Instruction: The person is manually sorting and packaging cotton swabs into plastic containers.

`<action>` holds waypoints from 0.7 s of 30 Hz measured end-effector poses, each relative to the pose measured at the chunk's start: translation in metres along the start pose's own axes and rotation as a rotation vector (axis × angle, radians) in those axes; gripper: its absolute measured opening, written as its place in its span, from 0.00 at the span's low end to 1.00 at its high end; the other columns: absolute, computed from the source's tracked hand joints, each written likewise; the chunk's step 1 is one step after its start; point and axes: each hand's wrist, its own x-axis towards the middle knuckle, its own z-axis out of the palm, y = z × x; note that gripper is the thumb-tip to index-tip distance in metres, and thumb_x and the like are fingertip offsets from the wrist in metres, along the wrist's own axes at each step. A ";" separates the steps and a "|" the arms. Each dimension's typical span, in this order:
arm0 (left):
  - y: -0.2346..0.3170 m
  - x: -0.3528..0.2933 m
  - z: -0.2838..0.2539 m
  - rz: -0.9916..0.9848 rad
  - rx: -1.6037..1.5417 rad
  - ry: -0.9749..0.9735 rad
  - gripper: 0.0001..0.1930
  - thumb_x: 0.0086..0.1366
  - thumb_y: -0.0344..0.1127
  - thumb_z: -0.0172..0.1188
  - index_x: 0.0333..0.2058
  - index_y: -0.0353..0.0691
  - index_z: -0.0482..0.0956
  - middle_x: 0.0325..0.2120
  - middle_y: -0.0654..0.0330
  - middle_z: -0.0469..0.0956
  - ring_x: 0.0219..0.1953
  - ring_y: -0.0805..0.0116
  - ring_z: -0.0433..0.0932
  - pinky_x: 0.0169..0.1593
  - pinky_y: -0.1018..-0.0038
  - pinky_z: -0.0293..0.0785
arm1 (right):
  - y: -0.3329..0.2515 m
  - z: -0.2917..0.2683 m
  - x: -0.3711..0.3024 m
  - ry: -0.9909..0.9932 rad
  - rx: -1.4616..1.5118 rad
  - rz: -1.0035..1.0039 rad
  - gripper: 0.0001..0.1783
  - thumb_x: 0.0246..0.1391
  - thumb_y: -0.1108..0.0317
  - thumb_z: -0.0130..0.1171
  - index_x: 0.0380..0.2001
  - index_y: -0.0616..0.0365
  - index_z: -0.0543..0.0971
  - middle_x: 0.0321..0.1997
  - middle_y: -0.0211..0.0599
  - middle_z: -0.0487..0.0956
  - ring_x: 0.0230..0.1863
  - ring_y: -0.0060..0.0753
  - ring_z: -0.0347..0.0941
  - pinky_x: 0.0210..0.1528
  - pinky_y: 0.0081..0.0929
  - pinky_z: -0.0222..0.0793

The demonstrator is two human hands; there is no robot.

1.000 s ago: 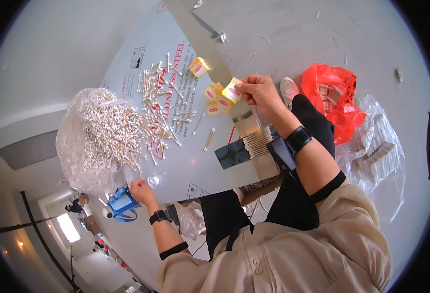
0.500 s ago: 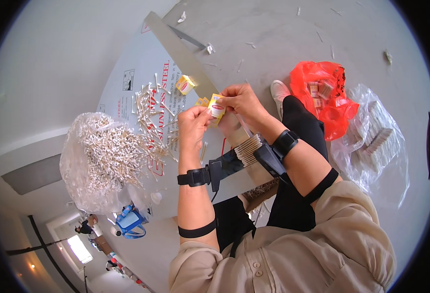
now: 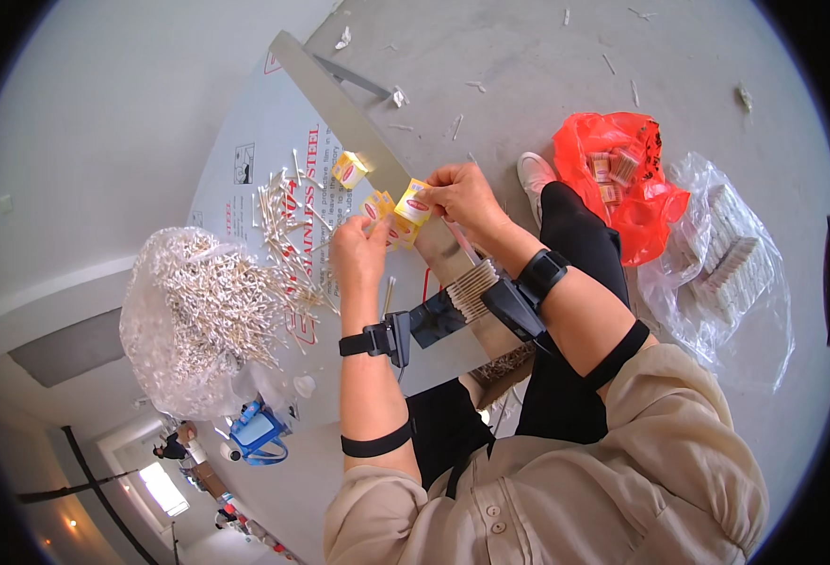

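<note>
My right hand (image 3: 469,200) pinches a small yellow and white carton (image 3: 413,201) by its right side. To its left, my left hand (image 3: 358,252) has thumb and fingers apart, close to other flat-looking yellow cartons (image 3: 375,204) lying on the table. A boxy yellow carton (image 3: 349,169) stands farther off near the table edge. Loose cotton swabs (image 3: 281,212) lie spread left of my hands. A row of cotton swabs (image 3: 472,290) sits by my right wrist, partly behind the black wrist device.
A clear bag heaped with cotton swabs (image 3: 212,306) rests on the film-covered table (image 3: 255,122) at left. On the floor at right are a red plastic bag (image 3: 639,221) of small packs and a clear bag (image 3: 731,282) of white bundles. A blue bag (image 3: 258,431) is at lower left.
My left hand has let go of the carton and moved slightly left and down. My right hand still holds it, and more yellow cartons now show beneath.
</note>
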 end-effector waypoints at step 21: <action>-0.003 0.025 -0.003 -0.371 -0.717 -0.084 0.05 0.56 0.26 0.65 0.26 0.34 0.77 0.18 0.66 0.74 0.16 0.83 0.65 0.17 0.85 0.59 | 0.000 0.001 -0.001 0.015 0.091 0.027 0.04 0.47 0.76 0.64 0.25 0.68 0.80 0.18 0.31 0.75 0.18 0.19 0.68 0.20 0.20 0.63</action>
